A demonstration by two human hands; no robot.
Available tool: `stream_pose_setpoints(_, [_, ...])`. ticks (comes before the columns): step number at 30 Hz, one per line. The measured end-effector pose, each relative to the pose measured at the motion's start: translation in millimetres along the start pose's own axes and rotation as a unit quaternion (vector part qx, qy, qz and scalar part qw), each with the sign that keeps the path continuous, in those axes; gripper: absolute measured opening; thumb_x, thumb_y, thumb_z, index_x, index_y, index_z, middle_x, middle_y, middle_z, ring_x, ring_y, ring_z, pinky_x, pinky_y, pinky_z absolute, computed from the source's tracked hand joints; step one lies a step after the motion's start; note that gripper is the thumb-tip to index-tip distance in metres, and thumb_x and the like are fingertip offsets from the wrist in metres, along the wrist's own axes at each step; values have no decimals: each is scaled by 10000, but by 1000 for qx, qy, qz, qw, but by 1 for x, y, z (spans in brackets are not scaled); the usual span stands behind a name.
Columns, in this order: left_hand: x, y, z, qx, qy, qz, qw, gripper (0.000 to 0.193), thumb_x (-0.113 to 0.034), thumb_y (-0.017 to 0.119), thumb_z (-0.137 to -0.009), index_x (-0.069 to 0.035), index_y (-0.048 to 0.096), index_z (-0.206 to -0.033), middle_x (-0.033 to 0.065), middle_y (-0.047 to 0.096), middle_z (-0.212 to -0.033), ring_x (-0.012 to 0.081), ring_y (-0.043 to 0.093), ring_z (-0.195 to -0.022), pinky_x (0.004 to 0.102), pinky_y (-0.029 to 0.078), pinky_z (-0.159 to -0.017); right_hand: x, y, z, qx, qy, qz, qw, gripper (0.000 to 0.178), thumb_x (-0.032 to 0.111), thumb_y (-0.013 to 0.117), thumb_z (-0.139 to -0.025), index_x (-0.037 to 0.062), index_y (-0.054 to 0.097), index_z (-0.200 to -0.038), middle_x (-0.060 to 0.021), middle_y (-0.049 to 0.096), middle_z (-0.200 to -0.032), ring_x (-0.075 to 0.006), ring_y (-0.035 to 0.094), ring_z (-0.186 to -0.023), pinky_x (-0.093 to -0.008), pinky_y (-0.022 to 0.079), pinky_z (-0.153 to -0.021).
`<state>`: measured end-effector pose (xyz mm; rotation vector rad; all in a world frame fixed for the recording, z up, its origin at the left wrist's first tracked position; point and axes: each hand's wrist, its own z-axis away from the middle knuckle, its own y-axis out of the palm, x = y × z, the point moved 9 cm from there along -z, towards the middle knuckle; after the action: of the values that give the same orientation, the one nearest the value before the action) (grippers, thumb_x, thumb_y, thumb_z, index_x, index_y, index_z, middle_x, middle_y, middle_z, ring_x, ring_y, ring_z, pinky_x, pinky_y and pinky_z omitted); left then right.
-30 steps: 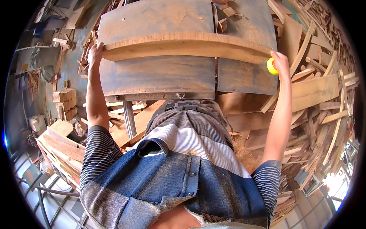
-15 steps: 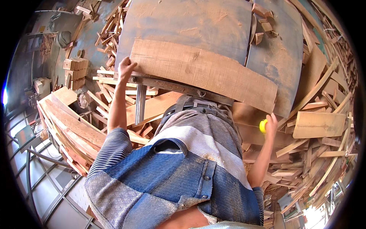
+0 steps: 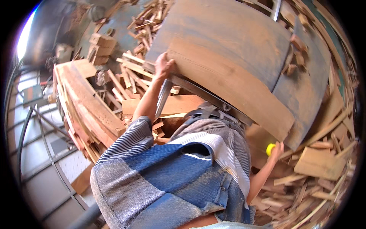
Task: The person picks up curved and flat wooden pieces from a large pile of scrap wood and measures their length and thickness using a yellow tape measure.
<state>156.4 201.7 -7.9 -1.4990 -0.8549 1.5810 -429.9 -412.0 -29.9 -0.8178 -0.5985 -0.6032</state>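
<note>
board (image 3: 228, 84) on dusty table (image 3: 228, 32) amid wood scraps (image 3: 320, 163)

Tabletop (image 3: 232, 32), grey and dusted brown, divided by a slot (image 3: 279, 81) into a wide left plate (image 3: 206, 24) and a narrower right plate (image 3: 310, 89). A board (image 3: 228, 89) lies flat along the near edge, spanning the slot, its right end close to the near right corner. Small offcuts (image 3: 299, 44) lie beside the slot, farther from the near edge.
</note>
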Motion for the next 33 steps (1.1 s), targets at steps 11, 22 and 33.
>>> stream_pose_setpoints(11, [-3, -27, 44, 34, 15, -44, 998, 544, -237, 619, -809, -2, 604, -1300, 243, 639, -1260, 405, 585, -1225, 459, 473, -1048, 5, -5, -5, -27, -45, -2, 999, 297, 157, 585, -893, 0, 656, -1136, -73, 636, -1114, -201, 549, -988, -364, 454, -899])
stream_pose_setpoints(22, [-20, -20, 55, 43, 0, -56, 997, 552, -250, 639, -816, -16, 603, -1314, 230, 611, -1337, 390, 562, -1267, 454, 449, -1076, 22, -25, 3, -91, -67, 41, 993, 283, 175, 567, -886, 6, 678, -1085, -38, 589, -926, -137, 496, -798, -298, 420, -704])
stream_pose_setpoints(33, [-99, 23, 128, 52, 105, -21, 993, 491, -202, 679, -806, -2, 610, -1249, 248, 584, -1283, 426, 610, -1137, 484, 517, -970, -49, -129, -59, -126, 65, 25, 990, 562, 191, 627, -848, -31, 598, -1364, -107, 639, -1311, -253, 606, -1094, -376, 494, -931])
